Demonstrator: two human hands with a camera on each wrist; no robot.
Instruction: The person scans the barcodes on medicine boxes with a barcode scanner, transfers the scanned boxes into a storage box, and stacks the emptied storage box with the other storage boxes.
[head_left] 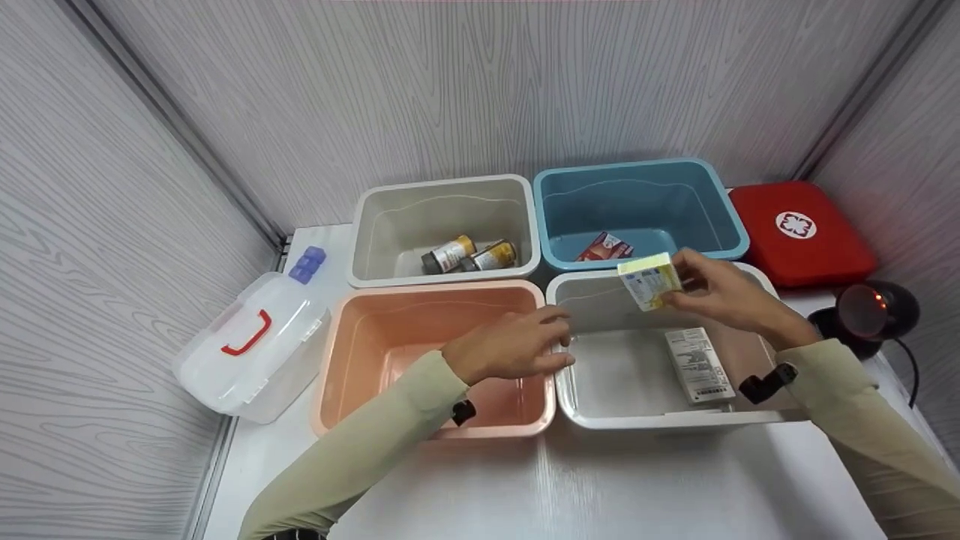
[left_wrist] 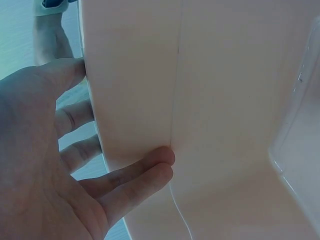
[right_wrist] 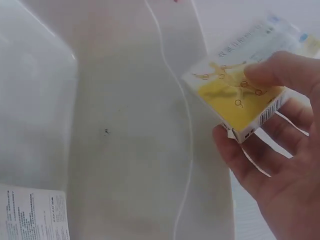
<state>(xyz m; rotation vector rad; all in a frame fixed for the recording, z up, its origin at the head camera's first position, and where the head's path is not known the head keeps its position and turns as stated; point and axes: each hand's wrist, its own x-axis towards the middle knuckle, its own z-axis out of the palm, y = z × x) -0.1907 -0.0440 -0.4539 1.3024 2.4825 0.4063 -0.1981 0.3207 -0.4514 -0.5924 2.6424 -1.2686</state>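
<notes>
My right hand (head_left: 724, 294) pinches a small yellow and white medicine box (head_left: 649, 281) above the back of the light grey bin (head_left: 615, 423). In the right wrist view, the thumb presses the yellow printed face of the medicine box (right_wrist: 235, 85), fingers beneath it. My left hand (head_left: 517, 346) hangs loosely at the side where the peach bin (head_left: 435, 433) meets the grey one. Seen from the left wrist, that hand (left_wrist: 65, 150) straddles a bin rim, two fingers inside, the others along the edge. A white medicine box (head_left: 699, 364) lies in the light grey bin.
The back beige bin (head_left: 442, 182) holds two bottles (head_left: 493, 256); the blue bin (head_left: 630, 171) holds a red packet (head_left: 604, 247). A red first-aid case (head_left: 802, 232) and a black device (head_left: 874, 311) stand right. Left are a clear lidded box (head_left: 259, 345) and a purple pill organizer (head_left: 307, 265).
</notes>
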